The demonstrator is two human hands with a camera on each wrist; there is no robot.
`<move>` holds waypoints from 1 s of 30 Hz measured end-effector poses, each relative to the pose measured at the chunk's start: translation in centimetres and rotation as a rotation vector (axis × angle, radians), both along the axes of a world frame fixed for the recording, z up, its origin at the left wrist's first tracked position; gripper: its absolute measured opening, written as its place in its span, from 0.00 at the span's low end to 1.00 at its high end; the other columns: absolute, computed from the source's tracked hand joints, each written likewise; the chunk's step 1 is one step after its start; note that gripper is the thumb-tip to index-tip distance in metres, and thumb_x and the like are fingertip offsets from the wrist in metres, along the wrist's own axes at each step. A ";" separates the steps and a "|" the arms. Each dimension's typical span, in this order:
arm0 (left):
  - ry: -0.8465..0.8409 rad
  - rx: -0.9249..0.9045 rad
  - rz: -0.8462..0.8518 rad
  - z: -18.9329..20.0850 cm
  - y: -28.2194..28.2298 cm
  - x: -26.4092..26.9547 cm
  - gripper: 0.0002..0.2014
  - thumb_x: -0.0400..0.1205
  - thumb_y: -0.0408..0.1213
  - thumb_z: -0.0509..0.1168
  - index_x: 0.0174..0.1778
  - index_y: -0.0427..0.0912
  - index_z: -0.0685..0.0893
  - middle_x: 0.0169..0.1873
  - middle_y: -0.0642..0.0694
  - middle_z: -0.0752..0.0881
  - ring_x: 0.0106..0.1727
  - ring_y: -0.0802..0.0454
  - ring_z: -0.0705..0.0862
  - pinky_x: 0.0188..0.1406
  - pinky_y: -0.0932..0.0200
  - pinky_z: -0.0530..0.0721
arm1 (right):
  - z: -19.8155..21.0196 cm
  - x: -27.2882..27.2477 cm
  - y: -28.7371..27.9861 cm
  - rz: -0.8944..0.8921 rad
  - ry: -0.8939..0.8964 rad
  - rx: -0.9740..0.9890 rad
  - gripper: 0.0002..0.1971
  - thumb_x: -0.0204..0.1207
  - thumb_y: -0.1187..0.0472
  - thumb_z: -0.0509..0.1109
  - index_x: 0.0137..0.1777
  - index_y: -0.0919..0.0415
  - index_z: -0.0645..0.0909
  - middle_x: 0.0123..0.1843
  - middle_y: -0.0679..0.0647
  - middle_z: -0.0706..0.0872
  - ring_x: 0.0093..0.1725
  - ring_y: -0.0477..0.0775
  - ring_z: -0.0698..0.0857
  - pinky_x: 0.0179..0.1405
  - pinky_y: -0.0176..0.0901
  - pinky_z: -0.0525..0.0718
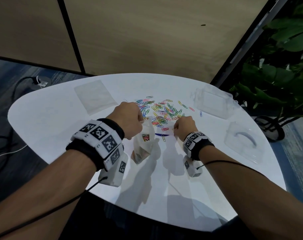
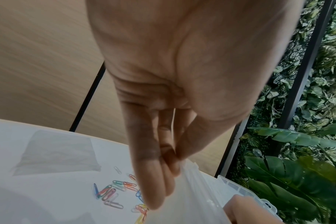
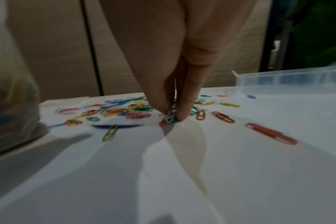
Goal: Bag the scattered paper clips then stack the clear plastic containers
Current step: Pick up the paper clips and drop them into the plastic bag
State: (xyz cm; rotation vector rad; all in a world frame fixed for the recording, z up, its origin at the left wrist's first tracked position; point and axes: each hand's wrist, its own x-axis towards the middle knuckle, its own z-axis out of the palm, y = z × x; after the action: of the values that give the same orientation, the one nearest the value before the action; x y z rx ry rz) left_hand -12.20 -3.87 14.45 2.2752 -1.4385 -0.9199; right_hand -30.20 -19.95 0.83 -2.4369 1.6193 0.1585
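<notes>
Coloured paper clips point(image 1: 162, 110) are scattered in a loose heap at the middle of the white, glossy, rounded desk point(image 1: 60, 129); they are thin wire loops coated in red, blue, green, yellow, pink and white. A soft, translucent plastic bag point(image 1: 143, 141) is held upright just in front of the heap, its mouth pinched by the left hand point(image 1: 128, 118) between thumb and fingers point(image 2: 153, 174), and a small bunch of clips is seen through its crinkled film. The grip of the right hand point(image 1: 184, 127) is pressed together on a few pale clips point(image 3: 170, 115), pinched at the desk surface by the fingertips point(image 3: 182, 112). Two clear plastic containers of rigid, glossy plastic are seen on the right side of the desk: a rectangular one point(image 1: 214, 103) farther back and another point(image 1: 242, 142) nearer. A flat, clear plastic sheet or bag point(image 1: 95, 97) lies at the far left. Leafy green plants point(image 1: 277, 75) are seen beyond the desk on the right.
</notes>
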 end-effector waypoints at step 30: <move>0.083 -0.106 0.098 0.0 -1.0 -1.8 0.13 0.78 0.24 0.62 0.47 0.36 0.93 0.38 0.39 0.92 0.36 0.42 0.93 0.44 0.47 0.94 | 8.5 1.0 3.2 -0.136 -0.870 0.508 0.13 0.76 0.76 0.64 0.47 0.67 0.90 0.44 0.62 0.92 0.39 0.57 0.91 0.46 0.52 0.92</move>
State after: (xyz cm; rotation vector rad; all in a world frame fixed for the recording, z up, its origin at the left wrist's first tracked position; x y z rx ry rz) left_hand -13.95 -4.88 14.41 2.1836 -1.2972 -0.8762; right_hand -29.18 -16.80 9.34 -1.6346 1.1403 -0.4074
